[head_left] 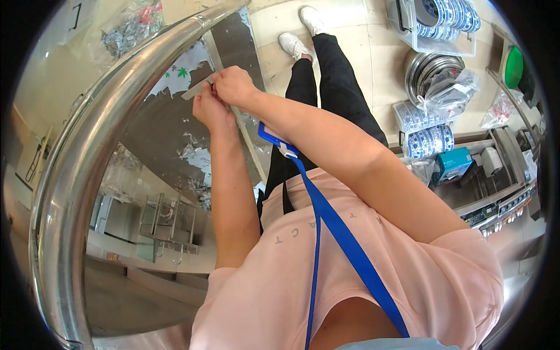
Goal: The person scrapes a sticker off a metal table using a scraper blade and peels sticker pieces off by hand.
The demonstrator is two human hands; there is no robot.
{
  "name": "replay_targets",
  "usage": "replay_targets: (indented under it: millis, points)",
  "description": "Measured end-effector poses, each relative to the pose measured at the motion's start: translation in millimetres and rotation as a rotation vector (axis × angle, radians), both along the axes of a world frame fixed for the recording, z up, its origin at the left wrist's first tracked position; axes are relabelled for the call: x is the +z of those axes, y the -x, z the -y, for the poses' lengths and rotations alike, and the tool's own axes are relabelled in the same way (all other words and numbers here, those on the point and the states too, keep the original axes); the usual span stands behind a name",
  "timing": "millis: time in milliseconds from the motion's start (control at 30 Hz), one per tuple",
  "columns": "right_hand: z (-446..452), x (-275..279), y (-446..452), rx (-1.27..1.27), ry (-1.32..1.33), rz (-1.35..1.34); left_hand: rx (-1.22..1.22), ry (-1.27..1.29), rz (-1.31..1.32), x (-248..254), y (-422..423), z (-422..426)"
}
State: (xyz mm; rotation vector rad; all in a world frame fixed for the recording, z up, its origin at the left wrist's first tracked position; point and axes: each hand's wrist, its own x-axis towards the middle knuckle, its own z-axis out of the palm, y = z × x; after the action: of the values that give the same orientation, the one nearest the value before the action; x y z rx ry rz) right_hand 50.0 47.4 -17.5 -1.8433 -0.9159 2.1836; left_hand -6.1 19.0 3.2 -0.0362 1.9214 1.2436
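Both my hands meet in front of a dark upright panel (175, 125) at the left. Fingers of my left hand (214, 111) are closed on a flat, pale, thin strip (195, 90) that looks like a scraper blade. Above and touching it, my right hand (234, 86) is curled on the strip's near end; its fingertips are partly hidden. The strip's free end points left, over a torn white film (178, 76) with green leaf prints. More ragged film scraps (197, 156) cling lower on the panel. A blue lanyard (338, 227) hangs across my chest.
A thick curved metal rail (67, 169) runs along the left. On the right stand plastic bins (408, 35) of blue-and-white bowls, stacked metal basins (423, 73), a teal box (454, 166) and a stove-like counter (507, 204). A plastic bag (134, 29) with scraps lies at upper left.
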Motion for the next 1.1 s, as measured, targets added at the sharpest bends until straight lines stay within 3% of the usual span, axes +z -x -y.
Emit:
replay_targets:
  millis: [200,500,600,733,867,967,1100]
  points:
    - [-13,24,1,-0.153,0.232,0.058,-0.013,0.078,-0.003,3,1,-10]
    - [-25,20,4,-0.192,0.232,0.140,-0.125,0.111,-0.066,0,4,-24]
    - [-9,22,4,-0.144,0.216,0.152,-0.030,0.147,-0.104,6,-5,-13]
    - [-21,22,11,-0.165,0.265,0.154,-0.077,0.059,0.138,-1,15,-17]
    - [-16,22,7,-0.125,0.164,0.170,-0.009,0.123,-0.039,0,4,-15]
    - [-17,20,9,-0.158,0.182,0.166,-0.083,0.086,0.064,11,1,-30]
    - [-19,20,7,-0.147,0.159,0.168,-0.036,0.141,-0.083,7,-6,-25]
